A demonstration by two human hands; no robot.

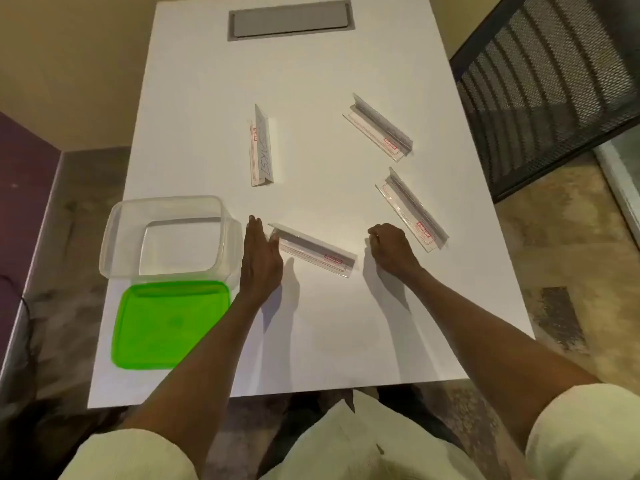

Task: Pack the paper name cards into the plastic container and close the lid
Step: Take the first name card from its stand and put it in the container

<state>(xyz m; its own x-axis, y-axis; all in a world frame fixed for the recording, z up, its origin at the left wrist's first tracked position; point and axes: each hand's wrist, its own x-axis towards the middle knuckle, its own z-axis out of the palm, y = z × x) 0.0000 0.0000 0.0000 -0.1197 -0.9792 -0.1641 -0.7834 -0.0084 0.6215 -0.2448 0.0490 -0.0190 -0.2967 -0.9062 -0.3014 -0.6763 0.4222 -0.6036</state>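
Several folded paper name cards lie on the white table (311, 334). The nearest card (313, 250) lies between my hands. My left hand (260, 258) is flat with straight fingers, its thumb touching that card's left end. My right hand (391, 249) rests with curled fingers on the table just right of the card, holding nothing. Other cards lie at the centre (262, 147), far right (379, 128) and right (412, 211). The clear plastic container (114, 244) stands open and empty at the left, its green lid (169, 323) flat in front of it.
A grey cable hatch (290, 19) is set into the far end of the table. A black mesh chair (554, 81) stands at the table's right side. The container sits close to the table's left edge.
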